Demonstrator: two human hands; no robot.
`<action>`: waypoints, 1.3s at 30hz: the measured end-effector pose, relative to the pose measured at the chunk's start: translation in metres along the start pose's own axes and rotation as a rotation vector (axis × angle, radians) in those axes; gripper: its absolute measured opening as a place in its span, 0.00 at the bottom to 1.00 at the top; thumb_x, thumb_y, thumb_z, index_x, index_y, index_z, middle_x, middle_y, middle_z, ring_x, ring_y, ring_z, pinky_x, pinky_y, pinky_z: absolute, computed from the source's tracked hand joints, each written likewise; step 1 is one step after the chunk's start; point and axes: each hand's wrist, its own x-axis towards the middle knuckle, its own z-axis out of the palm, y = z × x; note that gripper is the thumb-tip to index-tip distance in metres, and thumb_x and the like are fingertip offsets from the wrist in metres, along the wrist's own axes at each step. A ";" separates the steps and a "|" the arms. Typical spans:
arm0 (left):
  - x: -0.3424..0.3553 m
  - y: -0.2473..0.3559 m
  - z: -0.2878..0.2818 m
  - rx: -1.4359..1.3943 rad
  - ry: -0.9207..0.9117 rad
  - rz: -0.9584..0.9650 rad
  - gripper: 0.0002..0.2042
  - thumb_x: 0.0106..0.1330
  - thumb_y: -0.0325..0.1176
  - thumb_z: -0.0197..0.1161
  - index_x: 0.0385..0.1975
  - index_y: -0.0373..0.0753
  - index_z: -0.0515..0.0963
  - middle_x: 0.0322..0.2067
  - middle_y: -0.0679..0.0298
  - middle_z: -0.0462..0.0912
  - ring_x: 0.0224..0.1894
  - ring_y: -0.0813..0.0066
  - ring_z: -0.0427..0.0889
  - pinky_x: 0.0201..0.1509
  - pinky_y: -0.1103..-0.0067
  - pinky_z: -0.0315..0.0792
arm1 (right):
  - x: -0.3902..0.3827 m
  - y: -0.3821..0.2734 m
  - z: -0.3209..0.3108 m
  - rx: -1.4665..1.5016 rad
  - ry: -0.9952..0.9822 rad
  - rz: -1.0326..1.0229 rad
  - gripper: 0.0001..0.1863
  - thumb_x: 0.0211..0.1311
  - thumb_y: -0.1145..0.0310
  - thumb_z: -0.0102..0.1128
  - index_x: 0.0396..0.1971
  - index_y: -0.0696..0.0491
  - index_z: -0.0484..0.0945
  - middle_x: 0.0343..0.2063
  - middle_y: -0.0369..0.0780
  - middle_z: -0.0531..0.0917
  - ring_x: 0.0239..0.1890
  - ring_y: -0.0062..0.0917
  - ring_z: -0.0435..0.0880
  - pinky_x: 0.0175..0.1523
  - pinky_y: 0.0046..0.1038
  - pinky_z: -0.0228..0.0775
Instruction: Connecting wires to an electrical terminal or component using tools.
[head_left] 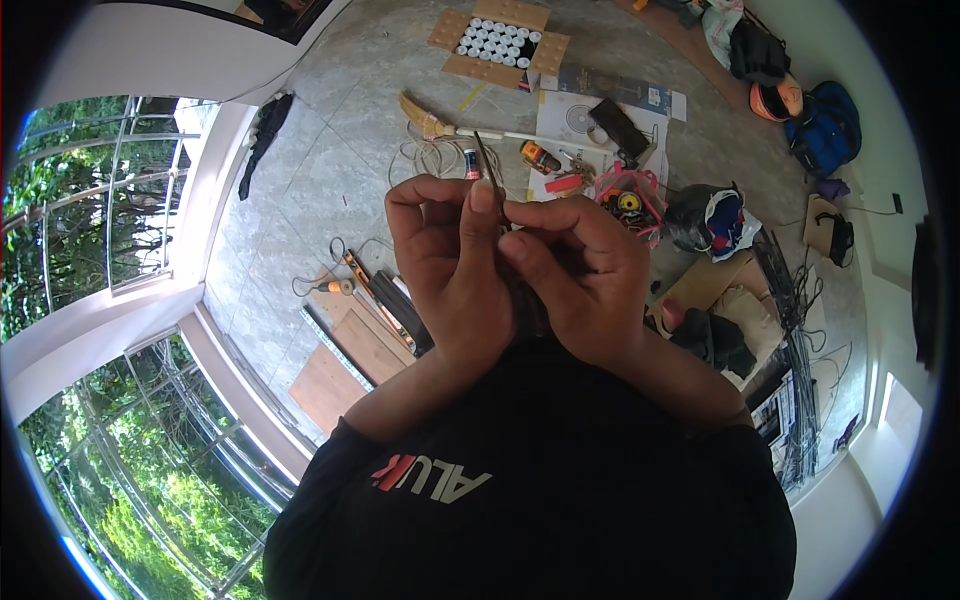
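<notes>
Both hands are raised together in front of my chest. My left hand [445, 250] pinches a thin dark strip [487, 160] between thumb and curled fingers. The strip points up and away, its free end above my fingertips. Close against it, my right hand [585, 265] has its thumb and forefinger pinched at the strip's lower part. The fingers hide that lower end, and what the strip is made of is too small to tell.
On the tiled floor lie a broom [430, 118], a yellow drill [540, 156], coiled cable [425, 155] and a pink-edged bag [630, 200]. Farther off stands an open carton [490, 68] of white-capped tubes. Wooden boards [340, 365] lie left; black cables [795, 350] run along the right.
</notes>
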 end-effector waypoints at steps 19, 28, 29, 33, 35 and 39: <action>0.006 0.002 0.007 -0.038 0.011 -0.008 0.05 0.75 0.25 0.50 0.43 0.38 0.61 0.33 0.64 0.74 0.34 0.84 0.72 0.37 0.87 0.68 | 0.008 -0.001 -0.002 -0.061 0.015 -0.050 0.10 0.61 0.75 0.66 0.41 0.61 0.80 0.33 0.44 0.87 0.37 0.22 0.88 0.42 0.21 0.79; 0.009 -0.003 0.003 -0.038 0.025 -0.021 0.05 0.74 0.24 0.51 0.42 0.39 0.62 0.34 0.64 0.74 0.34 0.83 0.73 0.38 0.86 0.68 | 0.012 0.000 -0.004 -0.082 0.006 -0.049 0.10 0.61 0.75 0.66 0.41 0.61 0.80 0.33 0.44 0.87 0.36 0.22 0.88 0.41 0.21 0.79; 0.008 -0.003 0.003 -0.038 0.026 -0.023 0.05 0.74 0.24 0.51 0.42 0.39 0.62 0.34 0.64 0.74 0.34 0.83 0.73 0.38 0.86 0.68 | 0.010 0.000 -0.005 -0.105 0.000 -0.046 0.10 0.61 0.75 0.66 0.41 0.61 0.80 0.32 0.44 0.87 0.36 0.21 0.88 0.41 0.21 0.79; 0.008 -0.002 0.006 -0.019 0.007 -0.014 0.05 0.74 0.24 0.51 0.41 0.39 0.62 0.34 0.63 0.75 0.34 0.84 0.73 0.37 0.86 0.68 | 0.015 0.003 -0.005 -0.028 0.022 -0.038 0.09 0.62 0.75 0.66 0.41 0.61 0.81 0.32 0.43 0.87 0.37 0.21 0.88 0.41 0.21 0.79; 0.008 -0.002 0.007 0.004 0.007 -0.015 0.05 0.74 0.23 0.51 0.41 0.40 0.62 0.34 0.63 0.75 0.34 0.84 0.72 0.37 0.86 0.68 | 0.011 0.002 -0.004 -0.069 0.029 -0.058 0.09 0.62 0.75 0.65 0.41 0.61 0.81 0.32 0.43 0.87 0.36 0.21 0.88 0.41 0.21 0.79; 0.008 -0.007 0.005 0.027 0.001 0.026 0.05 0.74 0.24 0.51 0.41 0.39 0.62 0.34 0.63 0.75 0.34 0.84 0.72 0.37 0.85 0.68 | 0.013 0.003 -0.005 -0.006 0.034 -0.013 0.09 0.62 0.75 0.65 0.41 0.61 0.81 0.31 0.43 0.87 0.35 0.21 0.88 0.40 0.21 0.78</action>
